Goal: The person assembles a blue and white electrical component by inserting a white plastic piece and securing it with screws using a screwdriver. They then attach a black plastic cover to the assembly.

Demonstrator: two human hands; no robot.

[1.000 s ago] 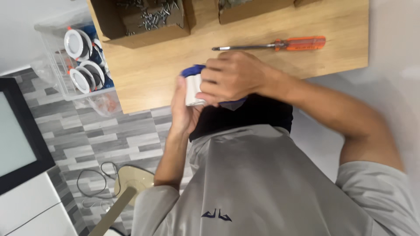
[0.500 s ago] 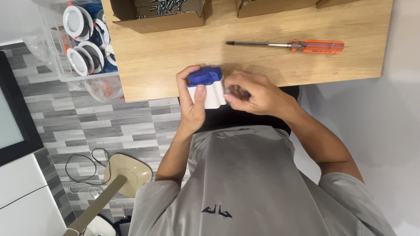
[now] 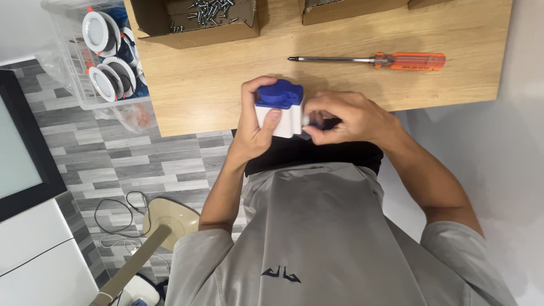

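Note:
My left hand (image 3: pixel 256 123) grips a small white box-shaped part with a blue cap (image 3: pixel 279 106), held just in front of the near edge of the wooden table (image 3: pixel 226 85). The thumb lies across its white face. My right hand (image 3: pixel 347 117) is at the part's right side, fingertips pinched on something small against it; what it pinches is mostly hidden. An orange-handled screwdriver (image 3: pixel 374 59) lies on the table beyond my right hand, tip pointing left.
An open cardboard box of loose screws (image 3: pixel 199 21) sits at the table's far left, another cardboard box (image 3: pixel 351 9) beside it. A clear plastic bin of round white fittings (image 3: pixel 105 62) stands left of the table. A fan base (image 3: pixel 170 218) and cables are on the tiled floor.
The view has shifted slightly. The white and blue part has turned in my left hand, and my right hand has slid from covering it to pinching at its right side.

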